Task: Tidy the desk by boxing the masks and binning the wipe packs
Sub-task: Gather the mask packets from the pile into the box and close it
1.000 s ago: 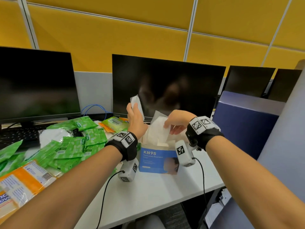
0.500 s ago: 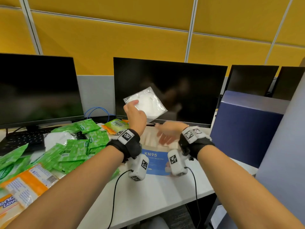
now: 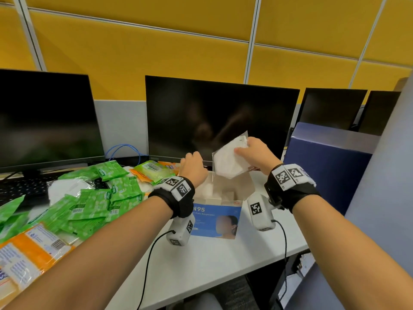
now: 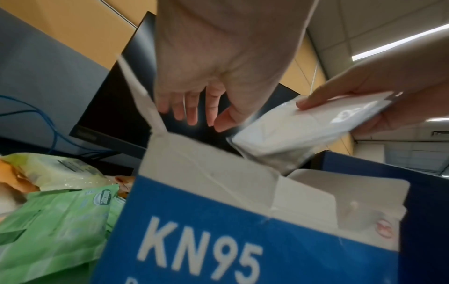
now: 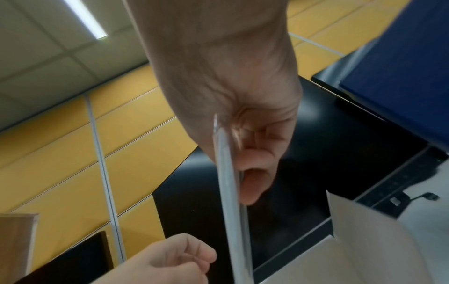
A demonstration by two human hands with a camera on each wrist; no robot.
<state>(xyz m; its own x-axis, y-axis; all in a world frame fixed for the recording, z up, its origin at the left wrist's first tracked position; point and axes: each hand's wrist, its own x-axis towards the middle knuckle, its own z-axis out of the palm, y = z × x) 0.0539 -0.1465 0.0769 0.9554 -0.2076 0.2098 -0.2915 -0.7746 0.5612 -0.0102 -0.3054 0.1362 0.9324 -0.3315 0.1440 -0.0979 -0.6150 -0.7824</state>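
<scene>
The right hand pinches a sealed white mask packet by its upper right corner, thumb on the near face and fingers behind, and holds it tilted just above the open top of the KN95 box, its lower edge near the raised flaps. The left hand, fingers loosely extended and holding nothing, hovers beside the box's left flap. Judged progress: early to middle. White packets already lie inside the box, this one is not yet in, and another white mask lies among the green wipe packs heaped at left on the tabletop, with orange wipe packs nearer; no bin is visible and no pack appears binned. Compared with half a second earlier, the packet has passed from the left hand, then raised before the monitor, to the right hand, which then lay spread over the box.
</scene>
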